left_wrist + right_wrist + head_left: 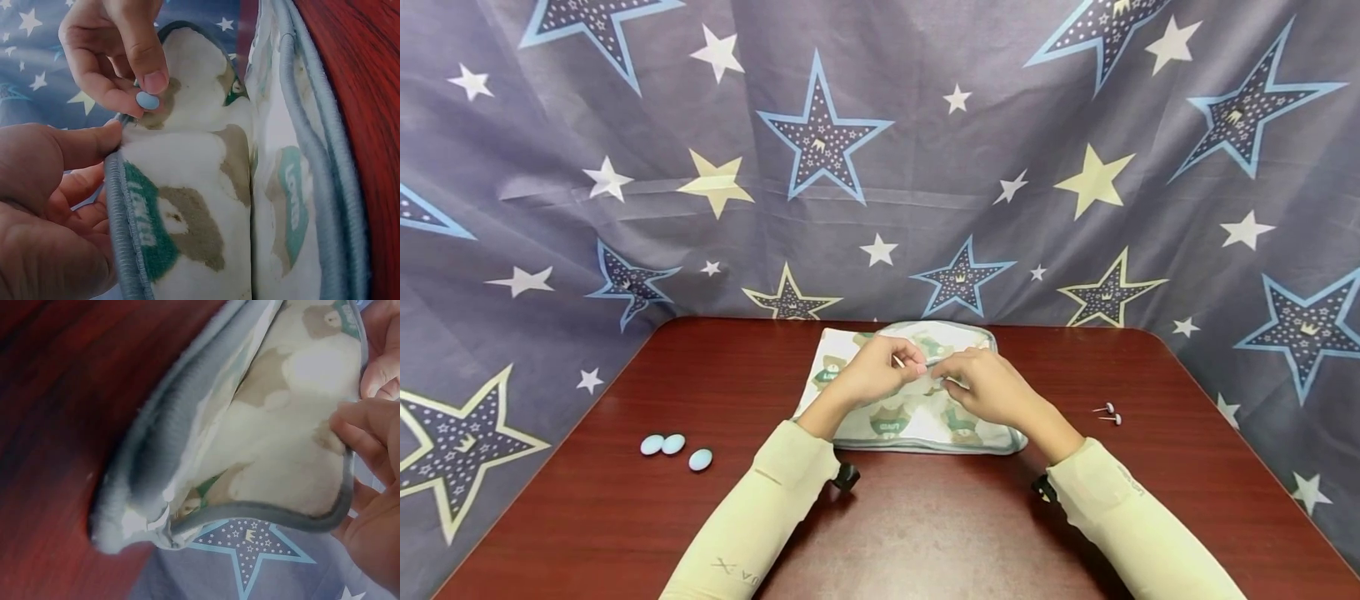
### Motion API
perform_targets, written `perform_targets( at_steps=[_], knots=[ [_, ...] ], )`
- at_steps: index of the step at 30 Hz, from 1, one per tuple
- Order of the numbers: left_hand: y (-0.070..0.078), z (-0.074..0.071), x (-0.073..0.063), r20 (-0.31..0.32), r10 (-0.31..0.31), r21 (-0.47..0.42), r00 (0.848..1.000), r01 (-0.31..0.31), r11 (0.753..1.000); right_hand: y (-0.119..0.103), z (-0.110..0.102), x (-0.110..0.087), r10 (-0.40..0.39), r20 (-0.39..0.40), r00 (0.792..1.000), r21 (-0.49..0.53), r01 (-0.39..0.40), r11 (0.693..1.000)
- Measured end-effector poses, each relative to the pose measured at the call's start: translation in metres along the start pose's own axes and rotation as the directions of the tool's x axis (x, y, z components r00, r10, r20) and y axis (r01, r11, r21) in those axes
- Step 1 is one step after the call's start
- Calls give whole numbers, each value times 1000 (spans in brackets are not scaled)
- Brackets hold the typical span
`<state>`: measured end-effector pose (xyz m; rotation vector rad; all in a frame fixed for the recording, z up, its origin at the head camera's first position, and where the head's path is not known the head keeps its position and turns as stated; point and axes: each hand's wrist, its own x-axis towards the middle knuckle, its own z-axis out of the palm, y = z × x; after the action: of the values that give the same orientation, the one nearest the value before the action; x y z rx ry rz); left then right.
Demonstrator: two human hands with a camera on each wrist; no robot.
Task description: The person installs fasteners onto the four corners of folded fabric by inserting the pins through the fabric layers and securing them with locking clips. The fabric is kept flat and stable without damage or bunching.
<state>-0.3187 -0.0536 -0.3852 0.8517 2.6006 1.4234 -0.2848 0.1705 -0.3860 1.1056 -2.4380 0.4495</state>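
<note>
My left hand (883, 367) pinches the raised blue-grey edge of a folded white cloth (917, 425) printed with brown bears and green patches. In the left wrist view, its thumb and fingers (94, 140) hold that edge from the side. Close by, my right hand (985, 383) has a small pale blue oval cap (147, 100) between thumb and finger, just above the cloth edge. Seen from the right wrist, the right fingers (369, 434) are at the lifted layer of the cloth. Whether anything sticks through the cloth is hidden.
On the left of the dark red table (925, 525) lie three pale blue oval caps (700, 459). Two thin pins (1116, 419) with pale round heads lie on the right. A star-patterned grey curtain (910, 167) hangs behind the table and along its sides.
</note>
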Motion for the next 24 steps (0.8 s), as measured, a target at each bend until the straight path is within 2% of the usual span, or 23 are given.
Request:
perform_targets(
  at_steps=[6,14,24],
  knots=[
    [3,1,-1,45,-12,0,999,12,1000,1,1,-1,42,-18,999,16,-42,999],
    [4,1,-1,59,-9,-2,998,9,1000,2,4,0,48,-53,997,36,-46,998],
    [4,3,-2,57,-11,-9,998,12,1000,2,8,-1,-25,-156,987,16,28,999]
  ],
)
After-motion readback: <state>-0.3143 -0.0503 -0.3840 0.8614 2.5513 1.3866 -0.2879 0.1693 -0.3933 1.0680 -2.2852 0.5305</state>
